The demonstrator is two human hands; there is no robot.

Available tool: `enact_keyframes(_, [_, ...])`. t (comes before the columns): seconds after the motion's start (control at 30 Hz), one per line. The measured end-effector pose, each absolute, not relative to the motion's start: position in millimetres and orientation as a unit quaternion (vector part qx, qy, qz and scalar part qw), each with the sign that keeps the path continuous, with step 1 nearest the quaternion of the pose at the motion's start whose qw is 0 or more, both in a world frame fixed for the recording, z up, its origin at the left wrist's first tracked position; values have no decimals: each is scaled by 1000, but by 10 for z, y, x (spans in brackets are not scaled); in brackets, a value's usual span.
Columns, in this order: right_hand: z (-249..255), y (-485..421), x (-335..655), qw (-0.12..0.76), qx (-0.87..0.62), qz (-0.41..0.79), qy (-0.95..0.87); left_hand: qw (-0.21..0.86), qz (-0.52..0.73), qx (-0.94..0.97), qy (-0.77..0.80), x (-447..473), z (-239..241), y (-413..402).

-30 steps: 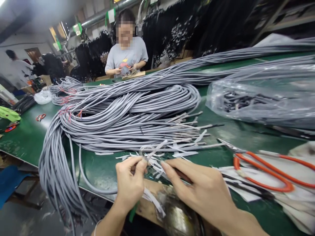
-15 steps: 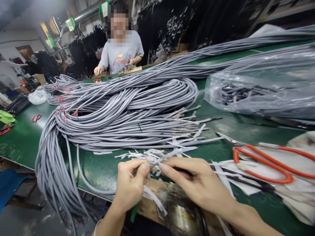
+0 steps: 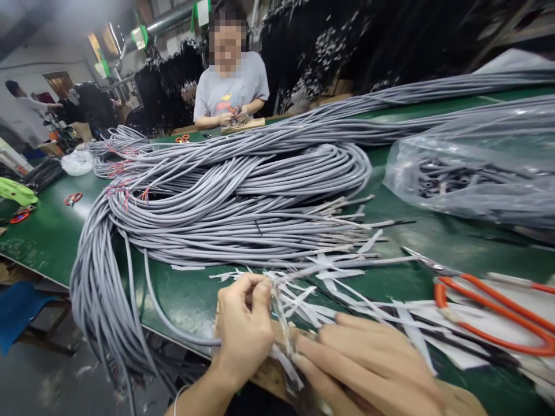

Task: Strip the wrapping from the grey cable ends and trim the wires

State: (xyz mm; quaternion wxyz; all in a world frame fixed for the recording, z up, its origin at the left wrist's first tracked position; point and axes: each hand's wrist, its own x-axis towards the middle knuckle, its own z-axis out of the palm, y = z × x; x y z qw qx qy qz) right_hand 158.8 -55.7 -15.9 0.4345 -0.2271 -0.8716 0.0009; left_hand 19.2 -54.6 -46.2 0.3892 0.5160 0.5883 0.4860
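Observation:
My left hand [image 3: 245, 318] is closed in a pinch round the end of a grey cable [image 3: 186, 336], which enters the fist from the left. From its fingertips a pale, shiny strand [image 3: 281, 315] runs down to my right hand [image 3: 368, 361]. The thumb and forefinger of my right hand are pressed together at the strand's lower end; whether it is shielding or wrapping I cannot tell. White paper-like strips [image 3: 307, 306] lie scattered just beyond both hands. Scissors with orange handles [image 3: 498, 315] rest on the right.
A large bundle of grey cables [image 3: 225, 216] spreads over the green table [image 3: 52, 248] and hangs off its front edge. A clear plastic bag [image 3: 472, 167] of dark parts lies at right. Smaller red-handled scissors [image 3: 73, 199] are at left. A co-worker [image 3: 234, 98] sits opposite.
My right hand has moved down and towards me, away from my left hand, and a strand now stretches between them. The view has shifted slightly left. The co-worker's hands have come together.

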Motion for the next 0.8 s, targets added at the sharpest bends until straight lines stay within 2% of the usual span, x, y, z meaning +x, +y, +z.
enact_keyframes(0.17, [-163, -562, 1637, 433, -226, 10, -873, 386, 510, 500, 584, 202, -456, -564])
enact_keyframes(0.4, [-155, -497, 1627, 459, -213, 42, -862, 542, 559, 437, 450, 127, -329, -519])
enact_keyframes(0.67, [-188, -509, 1677, 453, -234, 89, -856, 533, 570, 414, 470, 200, -308, -524])
enact_keyframes(0.8, [-208, -592, 1642, 400, -176, 93, -894, 516, 592, 376, 491, 185, -289, -439])
